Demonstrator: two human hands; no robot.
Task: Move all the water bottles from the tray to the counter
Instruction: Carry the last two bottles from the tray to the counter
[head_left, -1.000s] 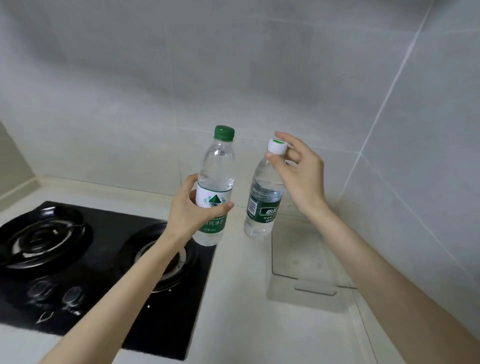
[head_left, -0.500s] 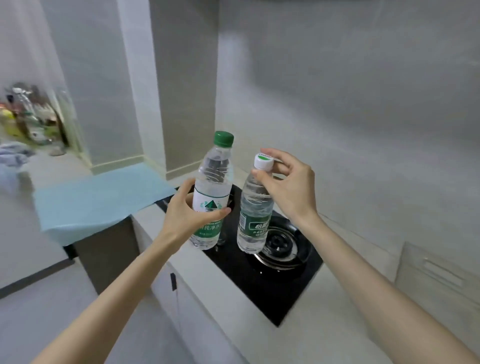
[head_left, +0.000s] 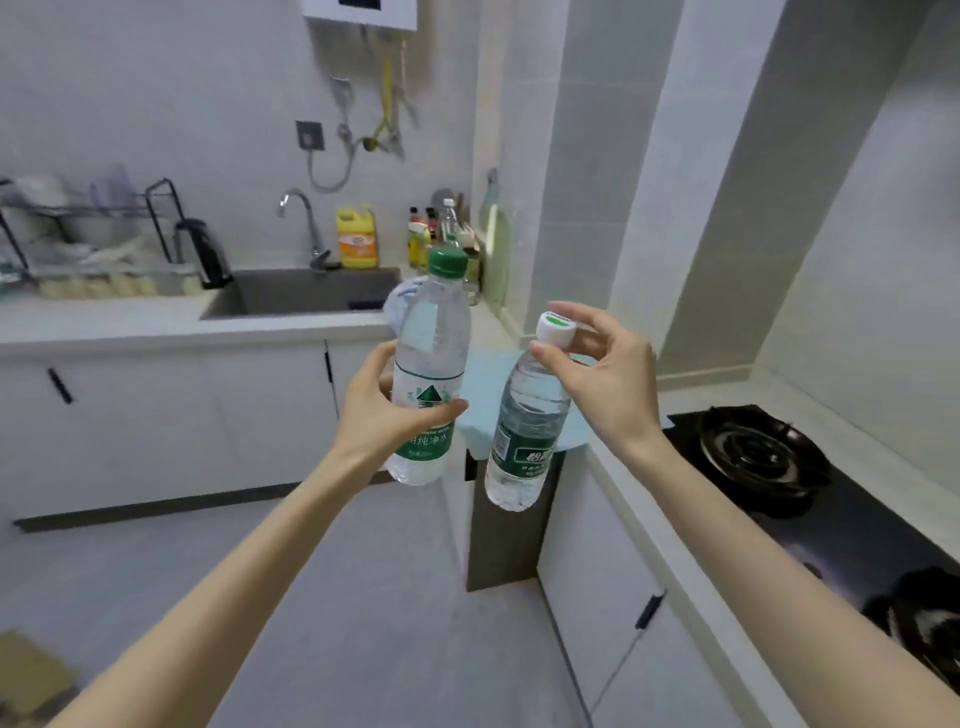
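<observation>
My left hand (head_left: 387, 410) grips a clear water bottle with a green cap (head_left: 428, 358) round its middle, upright in the air. My right hand (head_left: 608, 374) pinches a second clear bottle with a white cap (head_left: 524, 436) by its neck and cap, so it hangs tilted. Both bottles are held out over the floor, in front of a light blue mat (head_left: 483, 384) on the counter corner. No tray is in view.
A black gas stove (head_left: 769, 467) lies on the counter (head_left: 649, 499) at the right. Further back left are a sink (head_left: 311, 291) with a tap, a yellow detergent jug (head_left: 357, 236), several condiment bottles (head_left: 441, 228) and a dish rack (head_left: 83, 228). White cabinets stand below.
My view has swung left from the stove corner to the sink side of the kitchen. Both hands keep the same hold on their bottles, carried along with the turn.
</observation>
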